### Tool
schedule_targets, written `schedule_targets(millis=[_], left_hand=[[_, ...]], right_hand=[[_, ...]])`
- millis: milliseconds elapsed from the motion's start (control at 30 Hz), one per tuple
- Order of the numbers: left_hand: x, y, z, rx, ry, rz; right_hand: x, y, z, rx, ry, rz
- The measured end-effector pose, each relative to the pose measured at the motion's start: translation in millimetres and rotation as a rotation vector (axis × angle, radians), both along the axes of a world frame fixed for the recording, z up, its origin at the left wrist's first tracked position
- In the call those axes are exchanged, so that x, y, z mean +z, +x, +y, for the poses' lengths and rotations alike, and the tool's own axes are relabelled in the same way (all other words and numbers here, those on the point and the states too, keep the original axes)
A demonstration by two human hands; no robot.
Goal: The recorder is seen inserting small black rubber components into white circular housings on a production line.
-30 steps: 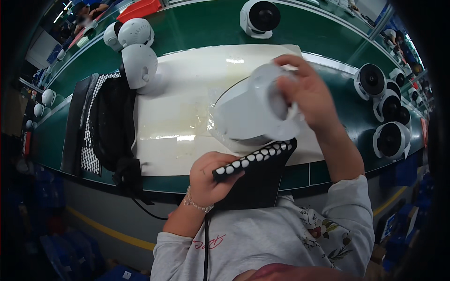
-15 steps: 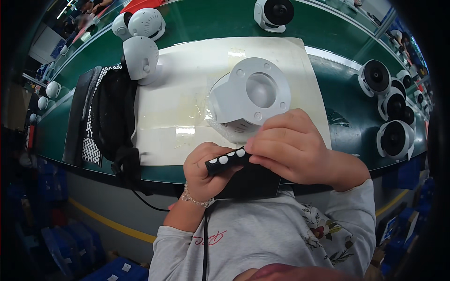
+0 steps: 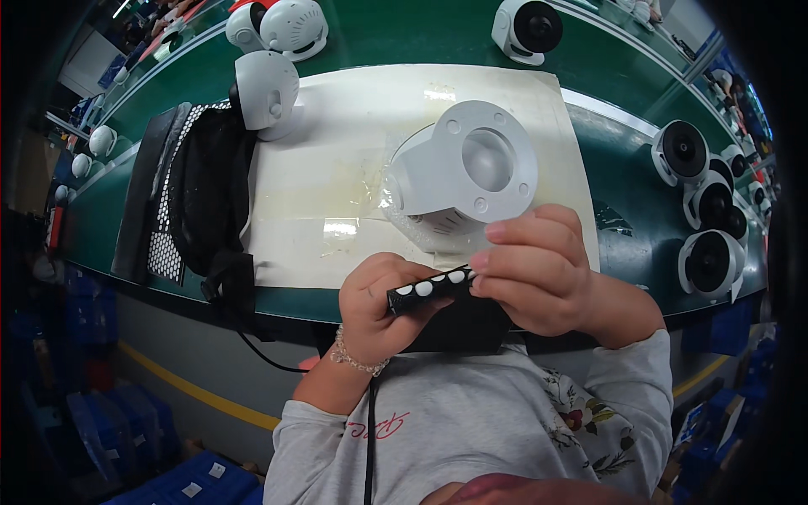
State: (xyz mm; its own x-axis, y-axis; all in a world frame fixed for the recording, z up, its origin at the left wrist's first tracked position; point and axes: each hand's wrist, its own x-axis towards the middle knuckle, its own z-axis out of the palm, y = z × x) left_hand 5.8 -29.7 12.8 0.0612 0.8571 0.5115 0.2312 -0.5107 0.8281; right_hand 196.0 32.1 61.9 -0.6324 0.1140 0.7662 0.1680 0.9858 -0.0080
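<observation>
— Black strip of white round pads [image 3: 427, 289], how held?

— Gripped at its nine o'clock end by left hand [image 3: 376, 296], fingers curled shut around it. At its three o'clock end, pinched by right hand [image 3: 539, 265], fingertips [image 3: 481, 263] pressed onto the last pad.

— How far along, judging from this?

— Seemingly mid-step: most pads on the strip, none seen on the housing. Probably peeling one off.

— And the housing?

— White camera housing [image 3: 463, 172] on its side at twelve o'clock of both hands, round base facing up, on clear film over the cream mat [image 3: 337, 151]. Untouched, near but apart from the grip.

— Anything else, left to right?

— Black perforated tray [image 3: 160, 219] and black pouch [image 3: 210, 194] at nine o'clock of the mat; finished white cameras [image 3: 703, 210] at three o'clock along the green bench [image 3: 623, 168].
</observation>
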Motion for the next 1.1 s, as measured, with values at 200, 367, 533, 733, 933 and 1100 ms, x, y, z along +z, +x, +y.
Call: schedule_targets(millis=[200, 367, 533, 733, 933, 1100], left_hand=[[-6.9, 3.1, 3.8, 0.06, 0.012, -0.016], [-6.3, 5.9, 7.4, 0.036, 0.103, 0.042], [-9.0, 6.1, 7.7, 0.035, 0.088, 0.071], [-3.8, 9.6, 9.0, 0.038, 0.096, 0.069], [-11.8, 6.1, 8.3, -0.02, 0.027, 0.13], [-1.8, 10.1, 7.7, -0.03, 0.013, 0.081]], right_hand=[[12.0, -6.0, 0.9, 0.192, -0.225, 0.12], [0.5, -12.5, -2.3, 0.15, -0.338, 0.042], [-3.8, -12.0, -3.3, 0.128, -0.339, 0.065], [-5.7, -19.2, -3.7, 0.27, -0.359, 0.187], [-5.6, -23.7, -2.5, 0.385, -0.498, 0.103], [-8.0, -19.9, -11.3, 0.411, -0.177, 0.171]])
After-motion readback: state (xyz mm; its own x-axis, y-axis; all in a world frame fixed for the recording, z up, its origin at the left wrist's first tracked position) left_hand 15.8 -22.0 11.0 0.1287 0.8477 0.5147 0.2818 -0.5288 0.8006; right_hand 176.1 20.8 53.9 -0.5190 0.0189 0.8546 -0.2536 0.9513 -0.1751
